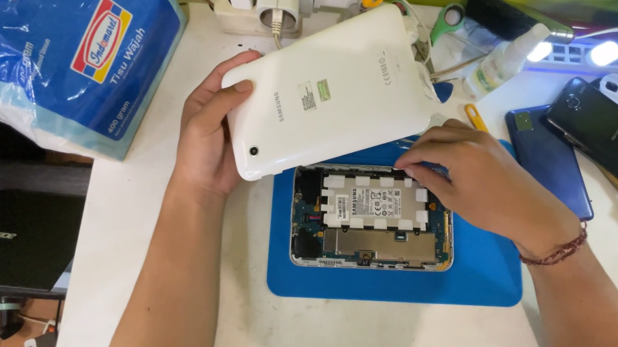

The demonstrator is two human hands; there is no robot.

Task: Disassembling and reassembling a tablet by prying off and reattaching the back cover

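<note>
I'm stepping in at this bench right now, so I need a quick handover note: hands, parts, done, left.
Left hand: grips the white back cover by its edge, lifted and tilted above the tablet body.
Right hand: fingertips at the body's top edge, under the cover.
Body lies opened, battery exposed, on the blue mat.
Done: cover off.
Left: cover not yet set down; insides untouched.

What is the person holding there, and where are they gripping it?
The left hand grips the white back cover by its lower-left edge, near the camera hole. The right hand touches its lower-right edge, above the opened tablet.
</note>
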